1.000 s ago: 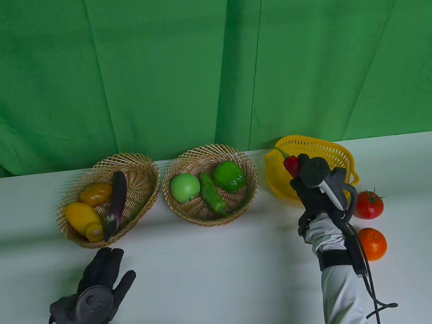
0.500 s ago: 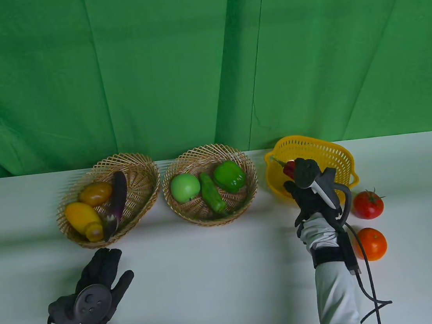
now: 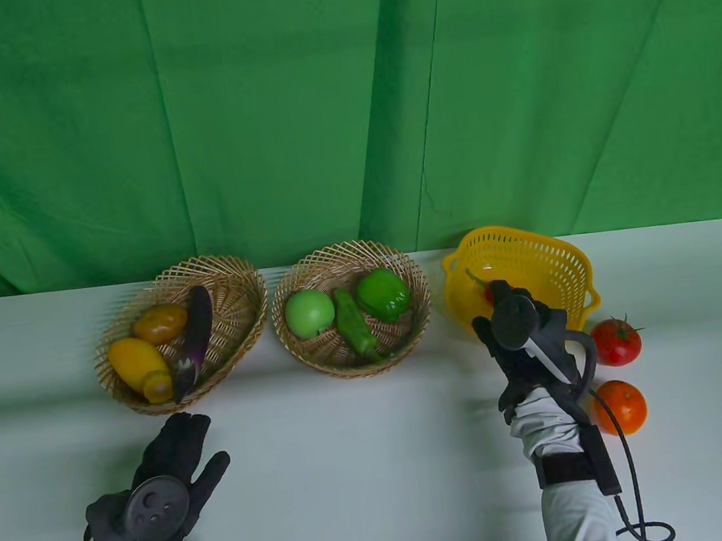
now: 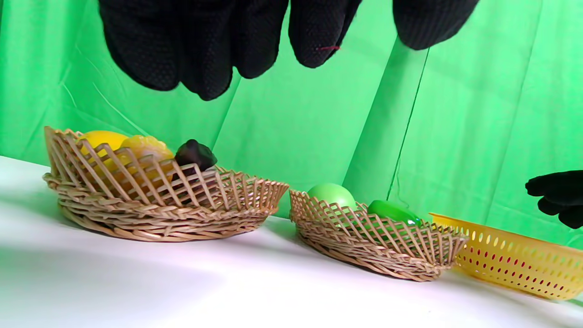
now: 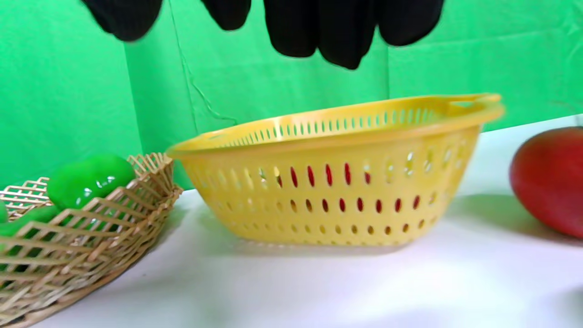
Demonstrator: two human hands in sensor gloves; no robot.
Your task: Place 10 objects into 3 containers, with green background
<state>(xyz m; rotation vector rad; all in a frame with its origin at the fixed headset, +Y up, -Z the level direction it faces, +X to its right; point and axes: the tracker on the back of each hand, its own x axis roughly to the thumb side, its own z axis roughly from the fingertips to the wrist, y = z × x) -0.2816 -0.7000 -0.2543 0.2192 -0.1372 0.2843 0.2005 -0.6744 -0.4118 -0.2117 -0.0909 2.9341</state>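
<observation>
A red chili lies inside the yellow plastic basket at the right; its red shows through the basket's holes in the right wrist view. My right hand is over the basket's near edge, and its fingers hang loose and hold nothing. A red tomato and an orange sit on the table to the right of that hand. My left hand rests flat and open on the table in front of the left wicker basket.
The left wicker basket holds yellow fruits and a dark eggplant. The middle wicker basket holds a green apple, a long green pepper and a green bell pepper. A green cloth hangs behind the white table.
My right hand carried the red chili over the yellow basket, let it go inside, and drew back toward me. My left hand barely moved.
</observation>
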